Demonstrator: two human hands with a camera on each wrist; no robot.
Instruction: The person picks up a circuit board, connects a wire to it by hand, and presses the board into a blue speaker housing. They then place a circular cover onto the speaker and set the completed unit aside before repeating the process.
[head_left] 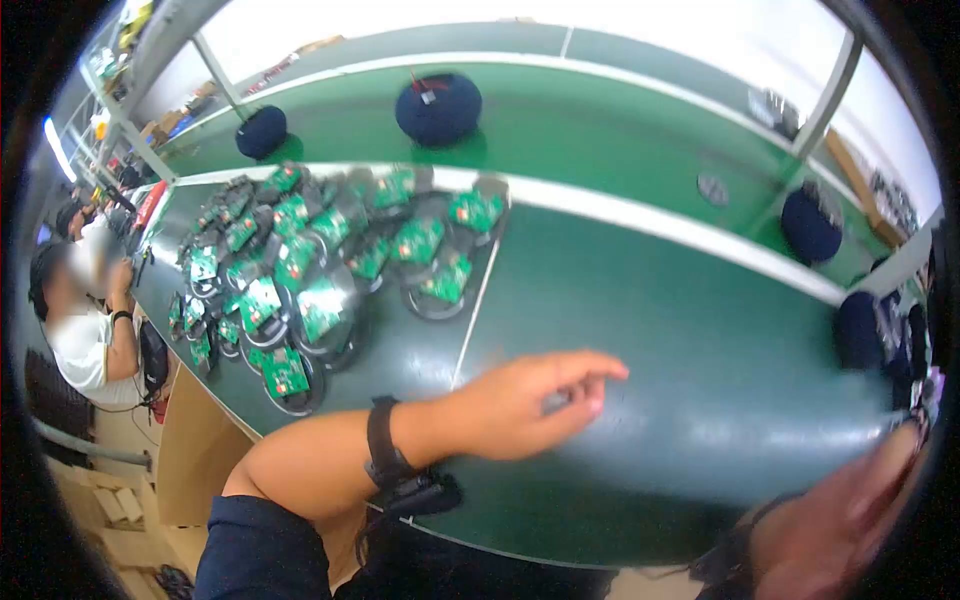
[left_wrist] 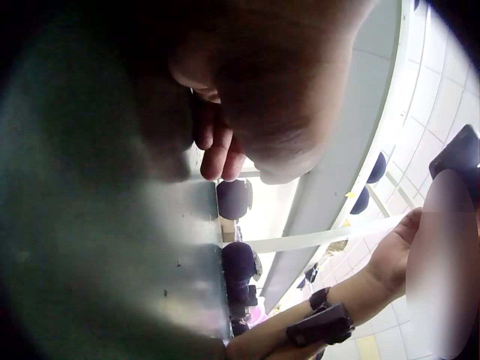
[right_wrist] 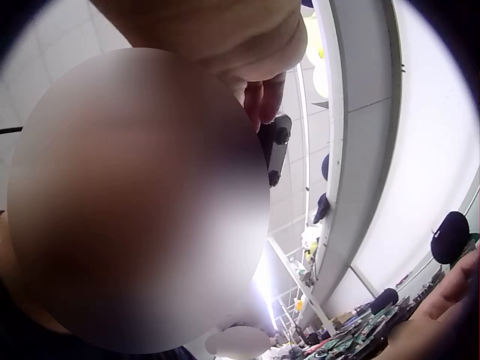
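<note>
My left hand (head_left: 530, 405) is held over the green tabletop (head_left: 640, 300), index finger pointing right, the others loosely bent, with nothing in it. In the left wrist view its fingers (left_wrist: 217, 154) show in shadow near the table surface. My right hand (head_left: 850, 520) is raised at the right edge of the head view. Seen from the left wrist, that right hand (left_wrist: 394, 255) is up beside the head, close to a dark head-worn device (left_wrist: 457, 154). Fingertips reach right at the device (right_wrist: 277, 150) in the right wrist view; their grip is partly hidden.
Several round dark parts with green circuit boards (head_left: 320, 305) crowd the table's left side. Behind a white ledge (head_left: 600, 205), dark blue round cushions (head_left: 438, 108) sit on a green surface. Another person (head_left: 90, 340) is at the far left. Metal posts (head_left: 830, 95) rise at the back.
</note>
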